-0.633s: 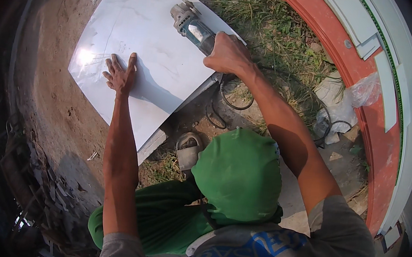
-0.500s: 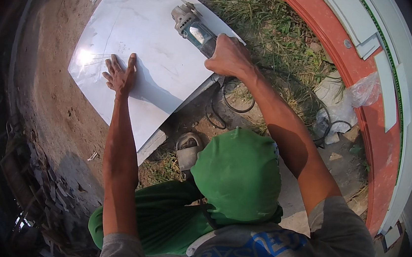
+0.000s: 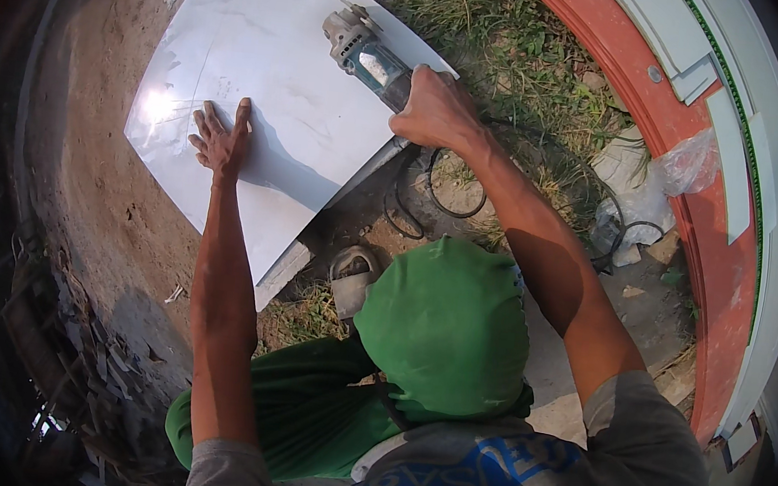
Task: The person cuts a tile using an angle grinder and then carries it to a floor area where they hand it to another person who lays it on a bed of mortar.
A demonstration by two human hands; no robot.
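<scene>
Large glossy white marbled tile slab point(image 3: 271, 110) lies flat on bare dirt, upper left of view, its near edge overhanging. Left hand point(image 3: 221, 138) presses flat at the slab's 7 o'clock, fingers splayed, grasping nothing. Right hand point(image 3: 434, 112) has fingers clenched around the grey angle grinder point(image 3: 365, 51) at 2 o'clock. Slab likely heavy, stiff, brittle, slick; best held by opposite edges, never a corner.

We stretch both arms forward, elbows nearly straight. Our left hand point(image 3: 219, 138) lies flat, palm down, fingers spread and pointing away from us. Our right hand point(image 3: 434, 112), ahead of and to the right of the left, is curled into a closed grip, knuckles up, wrist slightly bent.
</scene>
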